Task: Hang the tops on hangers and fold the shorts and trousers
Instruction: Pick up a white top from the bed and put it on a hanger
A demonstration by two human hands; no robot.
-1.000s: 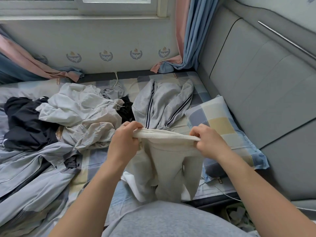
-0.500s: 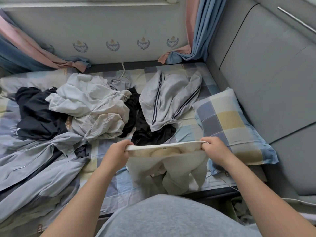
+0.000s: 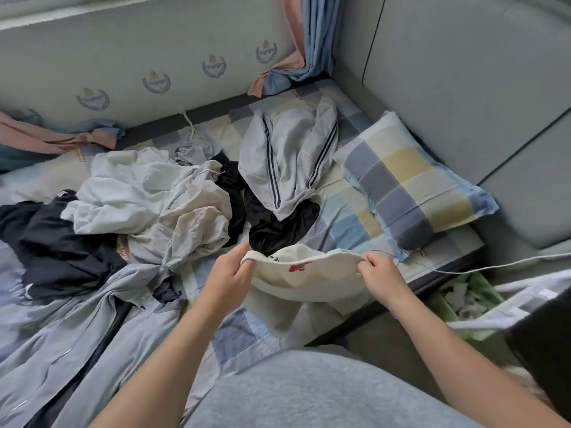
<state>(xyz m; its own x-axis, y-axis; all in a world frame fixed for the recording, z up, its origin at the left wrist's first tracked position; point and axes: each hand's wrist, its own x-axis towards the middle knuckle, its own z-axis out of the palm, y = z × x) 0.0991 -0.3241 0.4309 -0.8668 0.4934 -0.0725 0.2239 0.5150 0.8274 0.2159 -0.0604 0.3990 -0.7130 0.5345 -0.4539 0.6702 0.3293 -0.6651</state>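
I hold a cream garment (image 3: 309,282) by its ribbed waistband, stretched between both hands low over the bed's near edge. My left hand (image 3: 227,278) grips the band's left end and my right hand (image 3: 381,273) pinches its right end. A red mark shows inside the band, and the cloth below lies bunched on the checked sheet (image 3: 234,332). Beyond it lie black shorts (image 3: 278,227), a grey garment with dark side stripes (image 3: 287,162), a crumpled pale top (image 3: 148,199), a black garment (image 3: 52,239) and a grey-blue zip jacket (image 3: 71,329). No hanger is in view.
A checked pillow (image 3: 408,183) lies at the right against the grey padded headboard (image 3: 463,88). A white cable (image 3: 494,265) runs over the bed's right edge. A green bin with paper scraps (image 3: 463,301) stands on the floor. Curtains (image 3: 315,35) hang in the far corner.
Both hands have lowered the cream garment from hanging in the air down onto the bed's near edge, so its legs now lie bunched. The camera tilted right and down.
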